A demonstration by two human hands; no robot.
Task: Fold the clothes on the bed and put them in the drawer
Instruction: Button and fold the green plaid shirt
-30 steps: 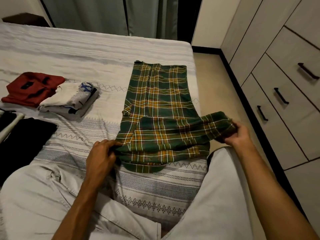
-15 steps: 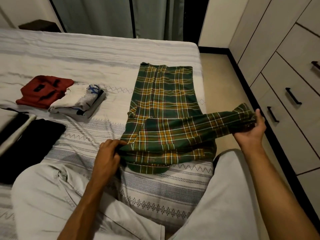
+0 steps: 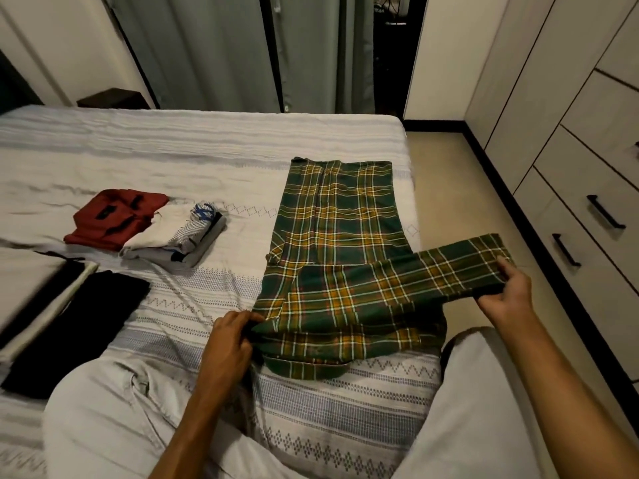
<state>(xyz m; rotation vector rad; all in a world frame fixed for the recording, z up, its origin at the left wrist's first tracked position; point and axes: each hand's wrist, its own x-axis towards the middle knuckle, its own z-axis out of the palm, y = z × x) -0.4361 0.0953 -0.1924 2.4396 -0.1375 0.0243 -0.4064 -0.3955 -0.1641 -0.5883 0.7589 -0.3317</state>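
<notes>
A green and yellow plaid shirt (image 3: 342,229) lies flat on the right side of the white bed (image 3: 193,157). My left hand (image 3: 230,335) pinches the shirt's near left edge against the bed. My right hand (image 3: 506,293) grips the end of the plaid sleeve, held stretched out to the right past the bed's edge, above the floor. Closed drawers with black handles (image 3: 605,212) fill the wall on the right.
A folded red garment (image 3: 110,217) and a folded white and blue pile (image 3: 176,238) sit left of the shirt. Black and white folded clothes (image 3: 69,316) lie at the left edge. My knees in light trousers frame the near bed. Curtains hang behind.
My right hand has pulled the sleeve further out to the right and a little higher, stretching it straight. My left hand has stayed pinching the near edge.
</notes>
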